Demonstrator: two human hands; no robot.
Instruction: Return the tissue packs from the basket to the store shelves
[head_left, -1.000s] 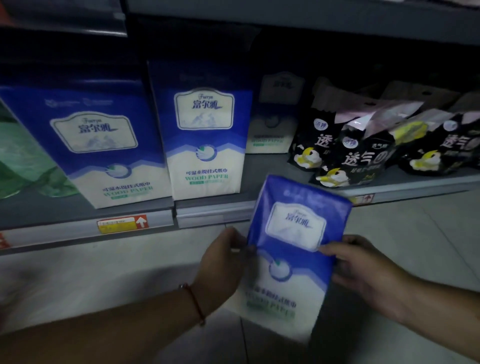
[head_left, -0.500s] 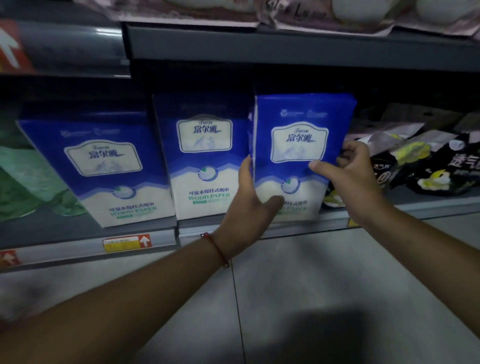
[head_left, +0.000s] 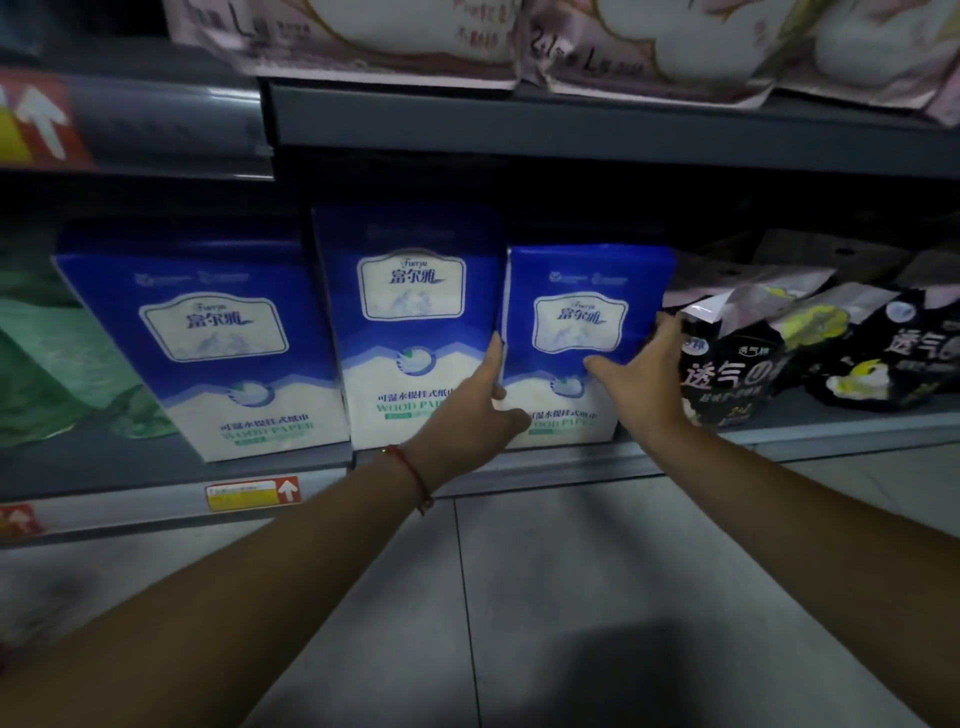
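Standing on shelf (head_left: 571, 470) (upright), tissue pack (head_left: 582, 332) between both hands (head_left: 467, 410).

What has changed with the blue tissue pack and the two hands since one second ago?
The blue tissue pack went up from in front of the floor onto the lower shelf, beside the middle blue pack. It now stands there upright. The left hand and right hand keep their grip on its two sides. The other blue packs and the black packs did not move.
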